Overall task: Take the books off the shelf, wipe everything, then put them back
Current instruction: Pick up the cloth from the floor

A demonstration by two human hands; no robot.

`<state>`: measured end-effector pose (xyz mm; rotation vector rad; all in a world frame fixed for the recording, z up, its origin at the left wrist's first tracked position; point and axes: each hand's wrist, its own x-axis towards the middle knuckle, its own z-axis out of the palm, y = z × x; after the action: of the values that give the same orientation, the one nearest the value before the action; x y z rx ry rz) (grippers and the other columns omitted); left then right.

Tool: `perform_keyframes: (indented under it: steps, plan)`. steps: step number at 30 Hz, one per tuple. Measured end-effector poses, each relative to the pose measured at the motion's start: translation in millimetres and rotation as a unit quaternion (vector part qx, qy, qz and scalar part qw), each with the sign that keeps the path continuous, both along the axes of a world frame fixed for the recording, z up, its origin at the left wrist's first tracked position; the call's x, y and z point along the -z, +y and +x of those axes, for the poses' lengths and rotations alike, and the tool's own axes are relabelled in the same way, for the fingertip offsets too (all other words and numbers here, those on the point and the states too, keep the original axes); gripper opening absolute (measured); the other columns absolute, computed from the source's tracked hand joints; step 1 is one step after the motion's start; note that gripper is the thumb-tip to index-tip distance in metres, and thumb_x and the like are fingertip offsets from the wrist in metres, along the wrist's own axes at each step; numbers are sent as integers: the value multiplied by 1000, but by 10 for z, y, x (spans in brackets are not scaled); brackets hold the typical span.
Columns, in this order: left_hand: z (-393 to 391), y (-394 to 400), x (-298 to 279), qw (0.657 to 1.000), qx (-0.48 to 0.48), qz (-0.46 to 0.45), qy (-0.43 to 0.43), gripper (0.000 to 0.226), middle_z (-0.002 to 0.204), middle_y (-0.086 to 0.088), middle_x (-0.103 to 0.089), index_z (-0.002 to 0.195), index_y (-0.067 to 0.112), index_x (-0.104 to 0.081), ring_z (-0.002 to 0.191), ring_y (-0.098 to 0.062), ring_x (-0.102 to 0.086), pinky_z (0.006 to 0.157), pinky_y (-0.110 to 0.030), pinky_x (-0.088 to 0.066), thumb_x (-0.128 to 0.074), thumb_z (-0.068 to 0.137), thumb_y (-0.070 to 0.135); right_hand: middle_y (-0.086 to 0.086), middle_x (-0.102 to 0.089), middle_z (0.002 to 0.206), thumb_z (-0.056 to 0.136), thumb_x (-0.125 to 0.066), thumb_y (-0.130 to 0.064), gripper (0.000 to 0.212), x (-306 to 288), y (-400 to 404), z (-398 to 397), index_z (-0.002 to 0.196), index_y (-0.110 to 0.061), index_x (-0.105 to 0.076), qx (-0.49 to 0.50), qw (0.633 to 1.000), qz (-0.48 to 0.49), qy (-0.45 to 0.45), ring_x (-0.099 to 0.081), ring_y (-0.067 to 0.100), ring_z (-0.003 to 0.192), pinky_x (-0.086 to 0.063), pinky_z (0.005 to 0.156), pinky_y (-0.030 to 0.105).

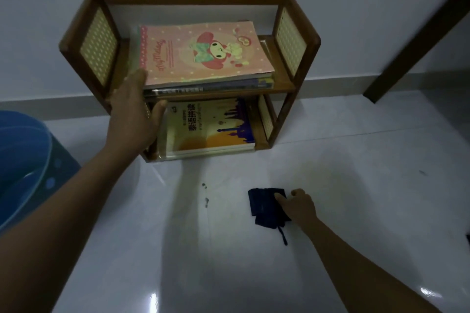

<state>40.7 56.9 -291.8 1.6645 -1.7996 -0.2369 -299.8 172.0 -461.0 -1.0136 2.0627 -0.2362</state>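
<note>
With books still stacked on both tiers of the shelf [284, 86], the open left hand [134, 112] reaches the pink book [203, 51] while the right hand [297, 202] pinches the cloth [264, 204] on the floor; lifting the upper stack off looks next.

Glossy white floor [330, 160], bearing a small wooden shelf [282, 89] against the wall and a dark folded cloth [264, 204]. Upper tier stacked with books [203, 53]; lower tier holding a yellow book [208, 127].
</note>
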Motion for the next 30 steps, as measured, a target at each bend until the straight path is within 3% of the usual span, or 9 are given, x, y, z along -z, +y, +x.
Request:
perform_keyframes:
  steps: [4,8,10,13,17,19,22,27,30]
  plan:
    - [-15,14,22,1000,-10,-2,-3,62,147,-11,-37,144,19,-26,136,-29,-34,109,-53,-35,-57,91,31,6,-54,64,75,-76,-43,43,66,-88,70,63,-13,-49,55,995,35,-73,-56,21,62,-44,54,27]
    - [-82,141,48,999,-30,-16,30,59,151,-8,-30,144,21,-27,142,-26,-25,114,-52,-28,-53,93,32,3,-50,57,81,-73,-37,46,-12,-80,33,54,-14,-44,23,998,18,-48,-50,15,52,-37,47,22]
    - [-181,333,92,997,-42,-30,56,58,155,-8,-25,145,17,-28,145,-23,-18,117,-42,-21,-52,94,27,6,-50,65,83,-71,-33,44,-92,-75,54,58,-11,-41,29,995,-24,-94,-52,17,59,-40,54,26]
    - [-301,644,192,997,-19,-27,65,51,149,-10,-33,139,11,-39,140,-23,-29,114,-43,-32,-55,91,19,9,-50,83,85,-69,-26,31,-410,-82,158,76,-12,-42,46,976,-93,-192,-53,20,75,-43,66,33]
    - [-382,909,105,987,120,83,63,51,142,-4,-46,137,18,-44,130,-19,-44,105,-47,-42,-58,90,30,4,-57,81,82,-69,-23,27,-1177,-170,425,80,-16,-43,-111,970,-162,-140,-56,18,75,-46,65,32]
    - [-459,969,-116,967,192,158,49,67,148,3,-39,144,23,-35,135,-13,-37,112,-36,-34,-66,86,36,3,-63,90,81,-70,-26,26,-1657,-233,584,89,-18,-47,-219,954,-181,-91,-62,18,83,-51,68,34]
    - [-521,990,-592,928,276,243,60,74,141,17,-41,142,36,-34,128,-2,-40,103,-24,-37,-74,80,36,-6,-64,95,79,-73,-29,27,-2481,-283,924,96,-25,-53,-374,904,-200,-57,-62,12,86,-53,70,31]
    - [-186,1214,-1093,918,201,240,245,19,95,6,-73,96,32,-65,89,-6,-69,81,-26,-55,-72,83,20,-10,-66,96,77,-76,-32,26,-3438,-274,1559,98,-26,-61,-431,853,-285,-74,-63,5,86,-56,73,29]
    - [152,1462,-1109,886,77,192,415,15,94,-2,-76,99,22,-70,90,-18,-72,85,-40,-58,-72,83,21,-6,-65,110,74,-79,-35,49,-3512,-271,1834,116,-25,-55,-366,860,-274,-227,-64,9,99,-57,84,33]
